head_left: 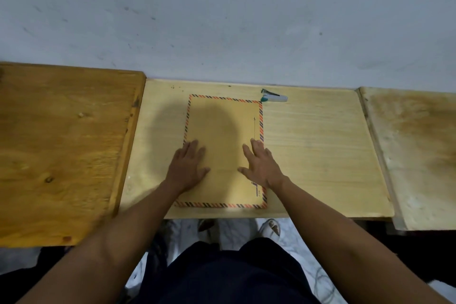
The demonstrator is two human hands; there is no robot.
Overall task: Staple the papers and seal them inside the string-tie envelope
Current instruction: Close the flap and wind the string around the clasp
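Note:
A brown envelope (223,126) with a red-and-dark striped border lies flat on the pale wooden table (320,155), long side running away from me. My left hand (188,168) rests flat on its near left part, fingers straight. My right hand (261,165) lies flat on its near right part, fingers spread. A small white and teal stapler (274,97) sits just beyond the envelope's far right corner, apart from both hands. No loose papers and no string tie are visible.
A darker wooden table (61,150) adjoins on the left and a worn pale one (417,155) on the right. A grey wall (222,20) runs along the far edge. My legs and feet show below the near edge.

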